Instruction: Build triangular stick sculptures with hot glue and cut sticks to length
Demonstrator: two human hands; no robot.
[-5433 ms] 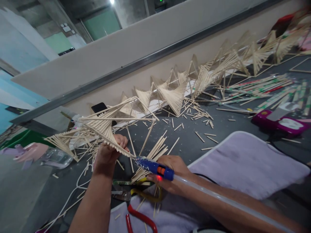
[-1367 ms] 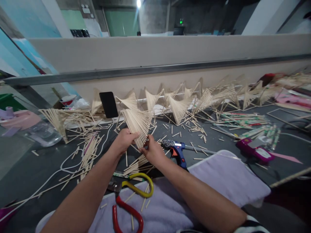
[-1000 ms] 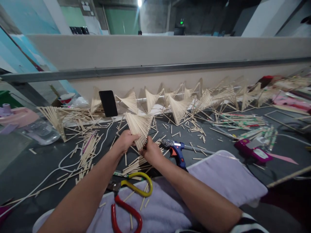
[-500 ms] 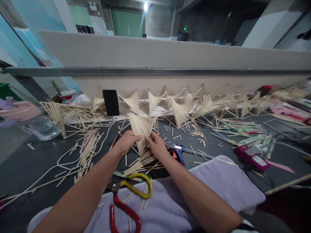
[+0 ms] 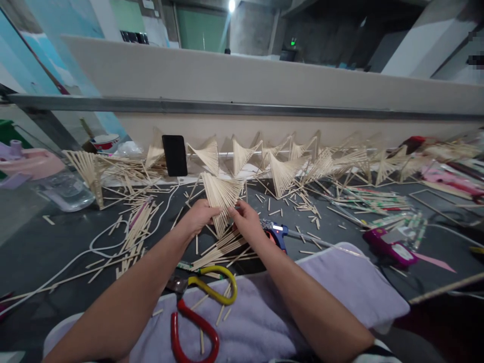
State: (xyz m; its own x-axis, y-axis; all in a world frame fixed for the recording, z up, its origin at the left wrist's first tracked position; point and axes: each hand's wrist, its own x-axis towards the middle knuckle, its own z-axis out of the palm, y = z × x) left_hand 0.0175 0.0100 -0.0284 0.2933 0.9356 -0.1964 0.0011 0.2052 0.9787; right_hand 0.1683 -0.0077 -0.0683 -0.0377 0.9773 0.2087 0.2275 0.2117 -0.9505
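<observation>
A fan-shaped model of thin wooden sticks (image 5: 222, 194) is between my hands at the middle of the table. My left hand (image 5: 201, 216) is closed on its left side, the thumb lying across the sticks. On the right side, my right hand (image 5: 244, 218) pinches the model's edge with thumb and fingertips. Loose wooden sticks (image 5: 219, 250) lie in a pile just below it. Beside my right wrist rests a blue glue gun (image 5: 279, 237), partly hidden by my forearm. Pliers with one yellow and one red handle (image 5: 196, 322) lie nearer to me on a lilac towel (image 5: 325, 282).
Similar stick models (image 5: 285, 174) stand in a row along the back board. A black phone (image 5: 175, 156) leans upright among them. At left are a water bottle (image 5: 64, 189) and a white cable (image 5: 96, 252). A magenta device (image 5: 389, 247) lies at right.
The camera view has shifted slightly. Both hands keep their hold on the stick model, which stays in nearly the same place and pose.
</observation>
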